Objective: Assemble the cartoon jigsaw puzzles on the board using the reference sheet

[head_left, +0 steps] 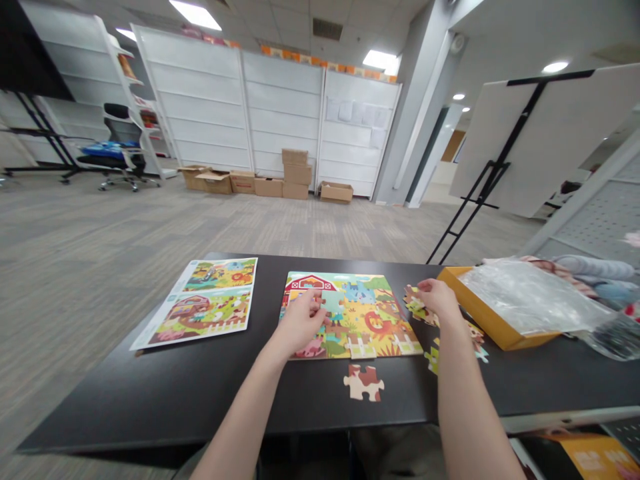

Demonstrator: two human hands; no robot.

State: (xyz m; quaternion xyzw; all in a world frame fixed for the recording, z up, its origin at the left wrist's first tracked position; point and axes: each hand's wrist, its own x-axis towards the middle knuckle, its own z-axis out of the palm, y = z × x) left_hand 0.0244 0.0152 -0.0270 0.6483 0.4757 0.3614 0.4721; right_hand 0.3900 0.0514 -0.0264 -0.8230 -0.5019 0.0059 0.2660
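I note a brown-and-cream piece (364, 384) near the front of the desk (200, 393), where a forearm could sweep it off, and my half-curled left hand (305, 321) over the puzzle (370, 313) and bent right hand (440, 299) at the loose pieces (415, 304), grips I cannot tell, risk snagging pieces askew.

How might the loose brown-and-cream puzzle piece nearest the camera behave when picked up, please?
The puzzle piece looks thin and flat, so it is probably light and unlikely to roll. Its uncurled outline suggests stiff card; the smooth black table may let it slide.
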